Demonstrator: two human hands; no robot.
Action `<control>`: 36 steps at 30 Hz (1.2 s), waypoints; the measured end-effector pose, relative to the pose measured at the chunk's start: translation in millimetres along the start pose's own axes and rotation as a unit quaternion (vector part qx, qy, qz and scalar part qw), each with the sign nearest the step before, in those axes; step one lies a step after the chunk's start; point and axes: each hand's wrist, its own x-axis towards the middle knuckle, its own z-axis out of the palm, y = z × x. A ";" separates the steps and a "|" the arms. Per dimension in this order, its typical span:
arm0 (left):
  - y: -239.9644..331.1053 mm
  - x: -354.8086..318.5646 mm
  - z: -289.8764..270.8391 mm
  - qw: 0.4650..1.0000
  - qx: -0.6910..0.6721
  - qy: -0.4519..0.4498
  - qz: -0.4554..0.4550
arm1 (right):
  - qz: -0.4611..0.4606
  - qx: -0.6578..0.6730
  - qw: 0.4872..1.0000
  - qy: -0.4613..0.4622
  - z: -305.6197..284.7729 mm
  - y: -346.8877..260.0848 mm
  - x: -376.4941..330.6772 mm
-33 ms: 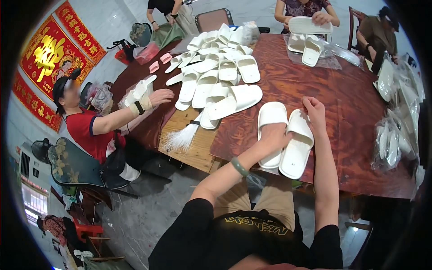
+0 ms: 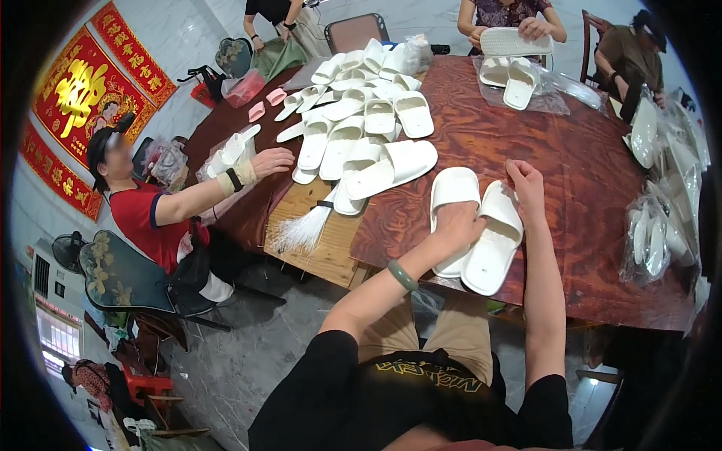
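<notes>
Two white slippers lie side by side on the table in front of me, toes away from me. My left hand is on the left slipper, its fingers tucked under the strap and hidden there. The thumb reaches to the inner side of the right slipper. Beside the outer edge of the right slipper's strap, my right hand is raised with fingertips pinched together. Whatever is between them is too small to make out. Left of the slippers lies a bundle of thin white strands with a dark tie.
A large pile of white slippers covers the table's middle left. Bagged slippers line the right edge of the reddish wooden table. A co-worker in red reaches in from the left; another holds a slipper at the far side.
The heel of the right slipper has swung slightly left, toward the left slipper. Both my hands stay in nearly the same place.
</notes>
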 end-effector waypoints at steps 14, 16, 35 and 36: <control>-19.2 -15.9 -91.6 0.983 -0.162 0.072 0.036 | 0.033 0.070 0.995 0.057 -25.7 21.0 22.8; -17.2 -11.6 -97.7 0.979 -0.204 -0.004 -0.008 | 0.014 -0.033 0.996 0.081 -28.0 13.2 17.9; -373.4 94.6 -175.4 0.980 -0.017 0.021 -0.195 | -0.138 -0.303 0.932 0.146 -13.2 38.0 17.3; -395.9 85.5 -181.8 0.973 -0.092 0.028 -0.211 | -0.138 -0.301 0.933 0.141 -6.5 30.2 19.9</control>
